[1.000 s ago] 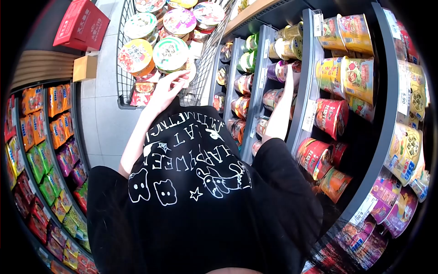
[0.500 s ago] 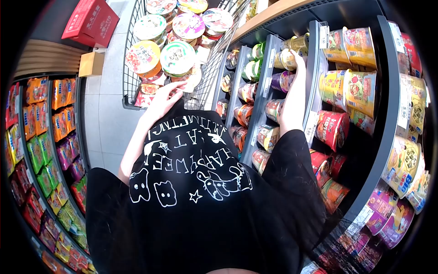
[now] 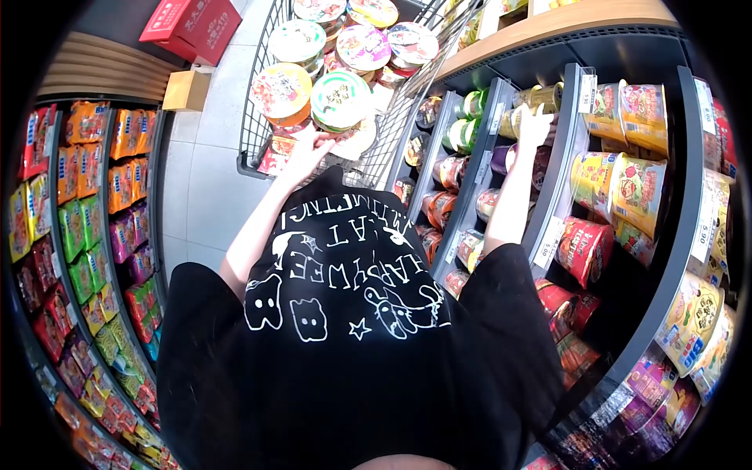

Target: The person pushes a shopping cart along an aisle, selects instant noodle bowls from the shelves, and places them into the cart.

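My left hand (image 3: 312, 146) is at the near end of the wire shopping cart (image 3: 249, 129), just below a white-and-green instant noodle bowl (image 3: 341, 100). Its fingers are loosely bent and apart, with nothing visible in them. Beside that bowl sits a yellow-lidded noodle bowl (image 3: 281, 91), among several others piled in the cart. Out to the right, my right hand (image 3: 533, 128) reaches into a shelf row, fingers apart, against a yellow noodle cup (image 3: 510, 123). Part of that cup is hidden behind the hand, and I see no grip around it.
Shelves of noodle cups rise on the right, with upright dark dividers (image 3: 560, 157) and price tags. Packet noodles (image 3: 82, 160) fill racks on the left. A red box (image 3: 192, 30) and a cardboard box (image 3: 186, 92) stand beyond the tiled floor (image 3: 207, 168).
The view has shifted, so cart and shelves appear farther right. My right hand has turned and spread across the front of the yellow cup. My left hand stays by the cart, its fingers more bent.
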`<move>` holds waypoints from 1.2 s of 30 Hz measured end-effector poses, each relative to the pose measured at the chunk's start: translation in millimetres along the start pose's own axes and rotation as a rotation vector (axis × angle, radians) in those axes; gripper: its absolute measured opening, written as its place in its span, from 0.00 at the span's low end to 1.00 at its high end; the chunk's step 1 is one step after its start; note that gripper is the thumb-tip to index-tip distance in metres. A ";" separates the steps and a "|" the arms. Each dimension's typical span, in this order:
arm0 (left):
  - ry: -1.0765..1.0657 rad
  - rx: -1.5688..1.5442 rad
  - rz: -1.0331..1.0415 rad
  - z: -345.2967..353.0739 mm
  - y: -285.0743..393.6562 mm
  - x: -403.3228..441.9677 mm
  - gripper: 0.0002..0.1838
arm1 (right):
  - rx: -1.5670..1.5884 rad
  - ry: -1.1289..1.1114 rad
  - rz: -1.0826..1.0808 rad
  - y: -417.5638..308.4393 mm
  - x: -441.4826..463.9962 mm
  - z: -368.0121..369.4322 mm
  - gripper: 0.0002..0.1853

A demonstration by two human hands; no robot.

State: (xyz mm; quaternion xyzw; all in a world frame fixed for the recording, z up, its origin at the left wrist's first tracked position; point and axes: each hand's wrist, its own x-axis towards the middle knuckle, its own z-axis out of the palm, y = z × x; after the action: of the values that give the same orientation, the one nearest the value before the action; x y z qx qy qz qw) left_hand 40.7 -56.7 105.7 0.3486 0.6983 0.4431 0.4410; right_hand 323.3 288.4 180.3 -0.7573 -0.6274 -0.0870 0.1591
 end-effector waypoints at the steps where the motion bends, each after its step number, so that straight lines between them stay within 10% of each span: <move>1: 0.015 0.004 -0.073 -0.2 -5.6 9.3 0.19 | 0.154 -0.007 -0.122 -8.9 -17.0 -13.8 0.46; 4: 0.134 0.054 -0.234 -2.1 -26.1 40.3 0.24 | 0.346 0.110 -0.537 -25.0 -89.4 -10.0 0.36; 14: 0.173 -0.308 -0.215 5.9 -81.7 79.9 0.13 | 0.728 -0.616 -0.561 -15.9 -262.3 23.9 0.35; 26: -0.281 -0.257 -0.131 -24.8 35.9 -19.5 0.10 | 1.412 -1.590 0.209 -30.4 -250.6 -70.1 0.42; 28: -0.321 -0.189 -0.048 -27.6 52.1 -24.0 0.10 | 1.453 -1.255 -0.099 -33.1 -268.1 -60.4 0.42; 36: -0.436 0.055 -0.030 -38.7 76.0 -17.5 0.11 | 1.538 -1.398 0.423 -30.6 -282.8 -88.9 0.34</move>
State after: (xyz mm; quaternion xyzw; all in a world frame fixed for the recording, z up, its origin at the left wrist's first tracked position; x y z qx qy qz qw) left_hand 18.6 -56.4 190.0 0.4374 0.6035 0.3315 0.5784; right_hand 243.5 1.4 173.6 -0.4283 -0.3210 0.8179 0.2111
